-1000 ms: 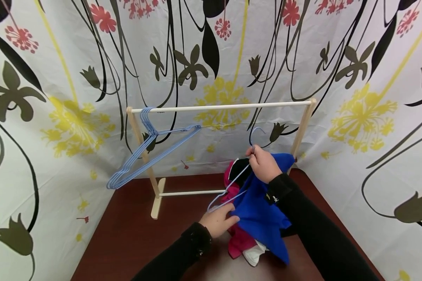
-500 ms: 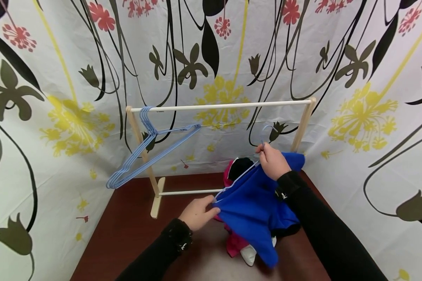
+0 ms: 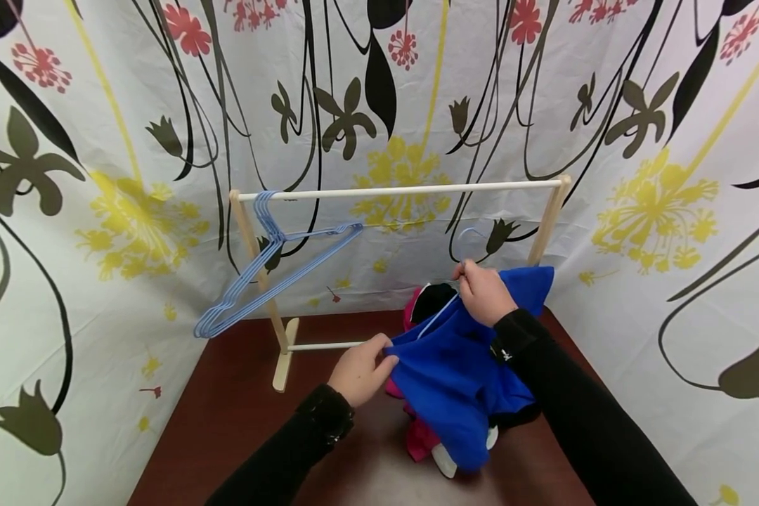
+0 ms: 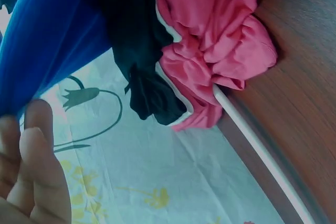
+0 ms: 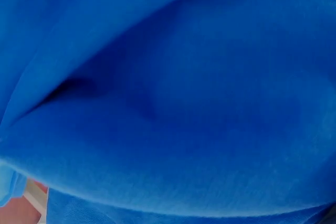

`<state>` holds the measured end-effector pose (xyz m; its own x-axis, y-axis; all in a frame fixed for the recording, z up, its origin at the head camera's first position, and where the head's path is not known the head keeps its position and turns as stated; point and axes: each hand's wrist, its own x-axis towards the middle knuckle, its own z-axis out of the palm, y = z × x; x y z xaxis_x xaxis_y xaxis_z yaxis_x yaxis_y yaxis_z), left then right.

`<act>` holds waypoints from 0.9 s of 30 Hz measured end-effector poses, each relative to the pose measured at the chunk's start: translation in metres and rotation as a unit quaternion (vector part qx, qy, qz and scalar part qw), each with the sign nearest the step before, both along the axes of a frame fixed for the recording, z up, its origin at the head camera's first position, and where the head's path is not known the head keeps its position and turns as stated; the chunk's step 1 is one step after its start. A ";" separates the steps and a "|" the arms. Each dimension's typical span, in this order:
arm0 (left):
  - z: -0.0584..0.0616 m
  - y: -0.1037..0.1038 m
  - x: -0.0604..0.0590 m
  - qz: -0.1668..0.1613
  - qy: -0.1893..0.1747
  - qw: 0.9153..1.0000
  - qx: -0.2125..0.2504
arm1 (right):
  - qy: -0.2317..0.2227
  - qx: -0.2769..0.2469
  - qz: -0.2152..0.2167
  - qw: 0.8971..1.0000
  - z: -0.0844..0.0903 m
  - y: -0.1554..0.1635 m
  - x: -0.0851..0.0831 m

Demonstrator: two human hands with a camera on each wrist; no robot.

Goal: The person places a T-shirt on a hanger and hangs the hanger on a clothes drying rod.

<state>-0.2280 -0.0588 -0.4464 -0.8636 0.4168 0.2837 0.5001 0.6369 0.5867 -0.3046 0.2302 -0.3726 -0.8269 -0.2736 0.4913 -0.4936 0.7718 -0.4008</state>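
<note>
My right hand point(image 3: 485, 294) grips a light blue clothes hanger point(image 3: 439, 316) just below its hook, which sticks up above the fingers. A blue garment point(image 3: 443, 372) drapes over the hanger, and most of the hanger's frame is hidden in it. At the garment's left end my left hand point(image 3: 360, 369) pinches the cloth edge between thumb and fingers; the left wrist view shows the fingertips point(image 4: 39, 114) against the blue cloth. Blue fabric point(image 5: 184, 129) fills nearly the whole right wrist view, so the right hand is not visible there.
Several light blue hangers point(image 3: 278, 239) hang at the left of a wooden rack's top rail point(image 3: 405, 190). Under the blue garment lies a pile with a pink garment point(image 4: 210, 40), black cloth point(image 4: 142, 77) and white cloth. A patterned curtain point(image 3: 228, 105) surrounds the dark red-brown table point(image 3: 228, 393).
The right hand has moved the hanger slightly right, and the blue garment has spread leftward over the hanger's left arm. My left hand has gone from the hanger's end to the garment's edge.
</note>
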 end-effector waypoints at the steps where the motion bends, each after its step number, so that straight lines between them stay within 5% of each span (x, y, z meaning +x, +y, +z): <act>1: 0.001 0.002 -0.001 0.005 0.000 1.000 0.001 | -0.004 0.001 0.001 1.000 0.000 -0.002 0.001; 14: 0.020 0.030 -0.012 -0.008 0.002 0.999 0.033 | -0.015 -0.004 0.035 0.999 -0.013 -0.035 0.007; 22: 0.006 0.033 -0.010 0.008 -0.034 0.998 0.055 | -0.015 -0.010 0.026 0.999 -0.017 -0.036 0.008; 27: -0.002 0.034 -0.009 0.013 -0.047 0.999 0.023 | -0.025 -0.025 0.022 0.999 -0.018 -0.034 0.007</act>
<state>-0.2368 -0.0251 -0.4482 -0.8981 0.3816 0.2185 0.4241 0.6208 0.6593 -0.2978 0.1966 -0.3903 -0.8390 -0.2860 0.4629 -0.5042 0.7285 -0.4638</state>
